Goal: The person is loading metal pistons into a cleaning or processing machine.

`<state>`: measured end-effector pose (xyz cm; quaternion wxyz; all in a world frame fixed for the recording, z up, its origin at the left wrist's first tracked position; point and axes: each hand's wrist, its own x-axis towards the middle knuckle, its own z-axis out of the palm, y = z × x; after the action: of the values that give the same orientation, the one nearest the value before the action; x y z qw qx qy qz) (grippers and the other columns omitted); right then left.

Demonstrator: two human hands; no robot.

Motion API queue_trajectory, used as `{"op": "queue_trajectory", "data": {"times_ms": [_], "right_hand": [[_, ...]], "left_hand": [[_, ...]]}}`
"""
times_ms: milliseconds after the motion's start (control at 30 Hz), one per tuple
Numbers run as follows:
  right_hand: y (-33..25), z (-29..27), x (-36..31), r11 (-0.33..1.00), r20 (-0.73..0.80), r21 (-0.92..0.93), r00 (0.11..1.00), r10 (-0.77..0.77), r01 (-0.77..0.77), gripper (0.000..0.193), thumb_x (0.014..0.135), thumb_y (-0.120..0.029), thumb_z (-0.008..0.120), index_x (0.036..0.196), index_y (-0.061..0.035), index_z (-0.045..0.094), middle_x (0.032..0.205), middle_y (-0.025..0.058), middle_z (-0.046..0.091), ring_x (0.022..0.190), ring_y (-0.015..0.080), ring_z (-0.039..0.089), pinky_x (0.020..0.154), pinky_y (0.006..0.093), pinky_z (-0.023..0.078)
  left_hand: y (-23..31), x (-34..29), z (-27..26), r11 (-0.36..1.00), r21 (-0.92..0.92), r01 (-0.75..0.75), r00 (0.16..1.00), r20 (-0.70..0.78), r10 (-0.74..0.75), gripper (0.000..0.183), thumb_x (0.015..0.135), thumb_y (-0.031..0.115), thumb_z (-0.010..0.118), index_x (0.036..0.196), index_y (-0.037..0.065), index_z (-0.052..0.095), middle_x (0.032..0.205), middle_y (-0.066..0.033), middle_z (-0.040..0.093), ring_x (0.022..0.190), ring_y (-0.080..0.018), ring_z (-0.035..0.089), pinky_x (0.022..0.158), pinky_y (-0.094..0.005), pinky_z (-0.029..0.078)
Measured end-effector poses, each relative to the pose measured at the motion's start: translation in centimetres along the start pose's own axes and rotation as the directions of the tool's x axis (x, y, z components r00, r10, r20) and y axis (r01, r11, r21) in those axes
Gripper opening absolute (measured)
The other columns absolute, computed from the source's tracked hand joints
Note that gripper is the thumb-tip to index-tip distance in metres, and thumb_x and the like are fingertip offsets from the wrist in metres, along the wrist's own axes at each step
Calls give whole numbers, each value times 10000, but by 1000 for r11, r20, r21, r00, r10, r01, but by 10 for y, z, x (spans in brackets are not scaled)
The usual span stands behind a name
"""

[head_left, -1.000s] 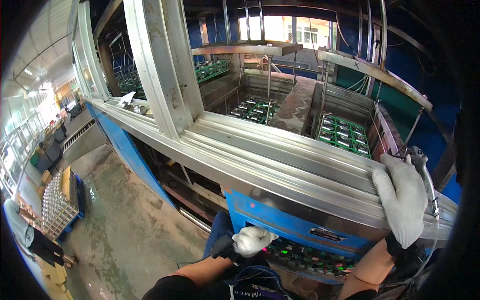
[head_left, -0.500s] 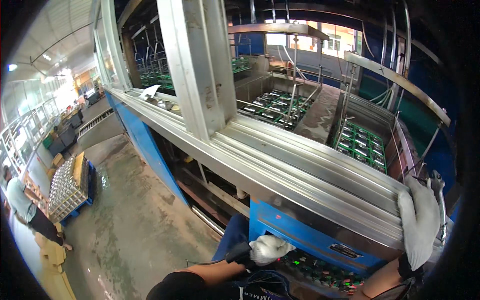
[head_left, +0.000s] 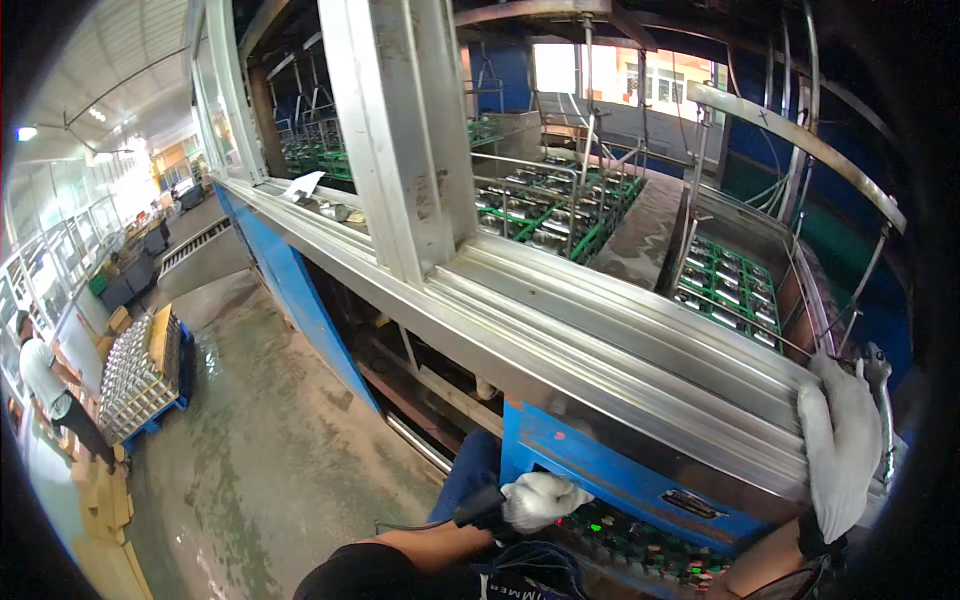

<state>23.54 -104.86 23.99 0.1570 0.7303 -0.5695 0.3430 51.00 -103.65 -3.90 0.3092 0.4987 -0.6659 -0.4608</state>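
My left hand (head_left: 541, 500), in a whitish work glove, is closed at the lower edge of a blue machine panel (head_left: 600, 450). Its fingers curl inward, and whatever they may grip is hidden. At the right, my right hand (head_left: 843, 440), gloved the same way, lies on the end of the wide metal sill (head_left: 620, 330). Its fingers point away from me with the thumb apart. A shiny metal fitting (head_left: 878, 375) stands beside it. Past the sill, a green rack of shiny metal pieces (head_left: 560, 212) hangs over one tank; another green rack (head_left: 728, 290) sits lower in the tank to its right.
An upright metal post (head_left: 400, 140) rises from the sill. Lit indicators (head_left: 640, 545) show below the panel. On the left, a blue pallet stacked with metal pieces (head_left: 140, 375) stands on a wet floor (head_left: 270, 400); a person (head_left: 55, 390) is beside it, near cardboard (head_left: 105, 500).
The middle green rack and its overhead bar have risen. The right-hand rack looks nearly unchanged. The person at the left has shifted slightly. Both my hands stay in place.
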Motion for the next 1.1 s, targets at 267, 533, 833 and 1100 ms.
{"op": "queue_trajectory", "data": {"times_ms": [267,533,833,1100], "right_hand": [[2,-1,4,997,-32,-45,998,-59,58,369,874,-279,631,1116,-2,664,1027,186,669,994,352,616,897,424,458],[4,-2,3,995,-36,-45,995,-88,86,380,867,-297,639,1120,-15,660,991,180,666,963,356,612,878,422,463],[-5,5,8,995,-17,-41,995,-97,96,376,863,-306,639,1105,-19,662,977,174,662,956,352,609,865,428,461],[1,5,5,993,-43,-69,994,-96,93,393,871,-322,633,1118,-19,663,963,176,663,937,354,615,858,427,463]], "left_hand": [[-39,13,7,959,270,-89,996,42,81,416,1001,271,487,1235,-70,542,1168,-135,634,1078,-231,624,935,-372,503],[-28,7,7,968,179,-176,976,-100,196,308,990,241,494,1077,-50,540,974,-119,620,887,-170,608,795,-321,515],[-82,18,25,415,-753,-511,835,-319,449,530,979,426,492,1091,-75,626,1013,-206,688,934,-271,677,881,-351,527],[-1,-1,-1,945,321,-64,984,-137,113,341,999,308,467,1081,44,668,967,-182,688,933,-291,681,824,-341,544]]}}
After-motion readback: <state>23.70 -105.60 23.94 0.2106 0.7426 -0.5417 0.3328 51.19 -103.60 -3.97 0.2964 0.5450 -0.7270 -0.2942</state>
